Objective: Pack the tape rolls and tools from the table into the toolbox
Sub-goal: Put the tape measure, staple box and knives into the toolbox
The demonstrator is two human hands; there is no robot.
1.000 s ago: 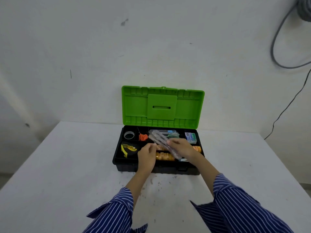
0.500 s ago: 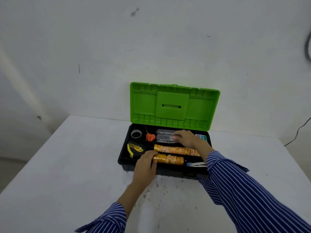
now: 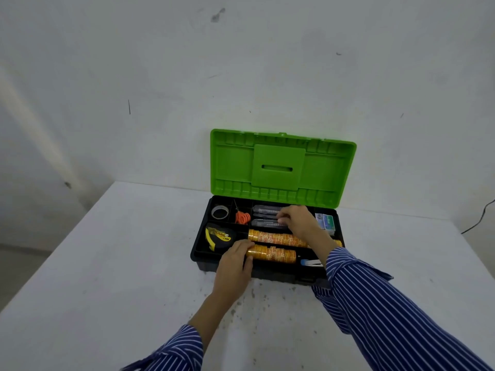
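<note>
R hand (image 3: pixel 298 223) reaches into toolbox (image 3: pixel 206 259) rear-centre compartment, fingers curled onto clear packs (image 3: pixel 265 216); packs' long axis runs L–R. L hand (image 3: pixel 234 263) rests on front rim, fingers over near tape rolls (image 3: pixel 272 253). R hand nearer packs.

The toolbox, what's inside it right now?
Inside the toolbox: tape roll, orange scissors, clear packs, tape measure, two rows of yellow tape rolls, small boxes. The right hand and left hand cover part; anything beneath is hidden.
</note>
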